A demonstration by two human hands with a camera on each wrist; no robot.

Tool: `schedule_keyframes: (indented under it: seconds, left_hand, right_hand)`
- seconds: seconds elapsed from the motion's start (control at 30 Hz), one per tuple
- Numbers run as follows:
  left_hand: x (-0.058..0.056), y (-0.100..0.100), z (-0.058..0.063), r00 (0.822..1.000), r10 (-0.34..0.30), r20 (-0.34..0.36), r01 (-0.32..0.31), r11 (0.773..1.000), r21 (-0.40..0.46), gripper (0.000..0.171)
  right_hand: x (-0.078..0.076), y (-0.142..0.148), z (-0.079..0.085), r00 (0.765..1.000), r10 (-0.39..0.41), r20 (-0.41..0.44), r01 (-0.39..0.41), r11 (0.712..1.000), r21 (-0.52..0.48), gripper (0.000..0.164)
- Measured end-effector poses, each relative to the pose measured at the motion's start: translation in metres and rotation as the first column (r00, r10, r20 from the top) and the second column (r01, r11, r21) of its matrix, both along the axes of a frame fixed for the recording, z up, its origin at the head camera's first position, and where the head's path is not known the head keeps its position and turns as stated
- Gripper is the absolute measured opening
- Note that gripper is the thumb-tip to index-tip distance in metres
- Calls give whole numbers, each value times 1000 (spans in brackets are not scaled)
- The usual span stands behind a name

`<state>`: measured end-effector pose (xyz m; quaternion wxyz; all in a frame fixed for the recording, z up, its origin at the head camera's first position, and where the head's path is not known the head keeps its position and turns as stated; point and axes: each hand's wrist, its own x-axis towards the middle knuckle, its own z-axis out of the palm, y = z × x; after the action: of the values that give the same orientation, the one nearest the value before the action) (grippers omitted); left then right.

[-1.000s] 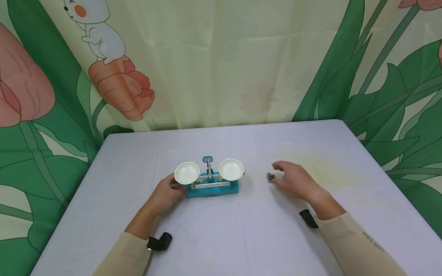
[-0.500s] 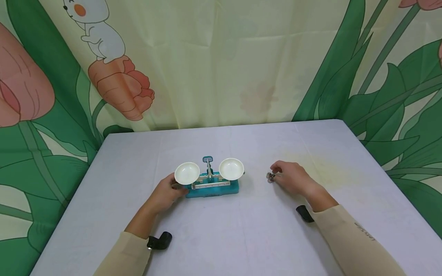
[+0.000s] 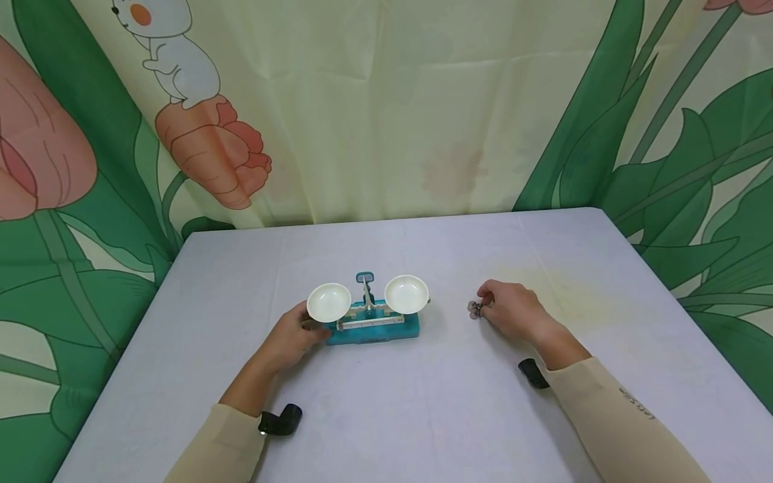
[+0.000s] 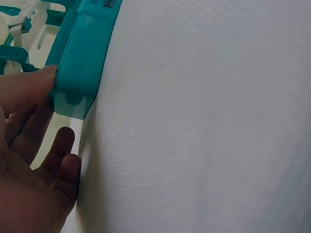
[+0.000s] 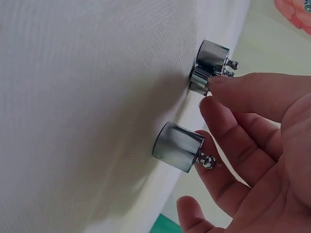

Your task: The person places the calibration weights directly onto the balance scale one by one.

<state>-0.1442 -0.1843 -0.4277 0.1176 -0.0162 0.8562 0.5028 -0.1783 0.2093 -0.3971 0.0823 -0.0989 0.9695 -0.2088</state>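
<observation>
A teal balance scale (image 3: 374, 333) with two white pans stands on the cloth-covered table. My left hand (image 3: 291, 341) holds the left end of its base, the thumb (image 4: 36, 85) against the teal edge and the other fingers behind it. Several silver metal weights (image 3: 474, 310) stand close together to the right of the scale. In the right wrist view my right hand (image 5: 257, 141) pinches a small weight (image 5: 199, 80) between thumb and index finger, the thumb hiding its knob. A larger weight (image 5: 212, 54) is beside it, and another weight (image 5: 178, 146) stands at the other fingers.
Both scale pans, the left pan (image 3: 329, 302) and the right pan (image 3: 407, 294), sit raised above the base. A white cloth covers the table (image 3: 386, 416). Behind it hangs a printed curtain (image 3: 386, 121) with leaves, tulips and a rabbit.
My right hand's thumb and index finger have come together at the weights, and its forearm has shifted slightly left and up. The left hand keeps its hold on the scale.
</observation>
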Motion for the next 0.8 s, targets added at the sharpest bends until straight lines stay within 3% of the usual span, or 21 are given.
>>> schedule_keyframes:
  seconds: [0.47, 0.8]
  left_hand:
    - [-1, 0, 1, 1000, -6, -1, 6, 1000, 1, 65]
    - [0, -1, 0, 1000, -11, -10, 11, 1000, 6, 65]
  right_hand:
    - [1, -2, -4, 999, -32, -26, 34, 996, 79, 17]
    - [4, 0, -6, 997, -43, -67, 46, 998, 46, 18]
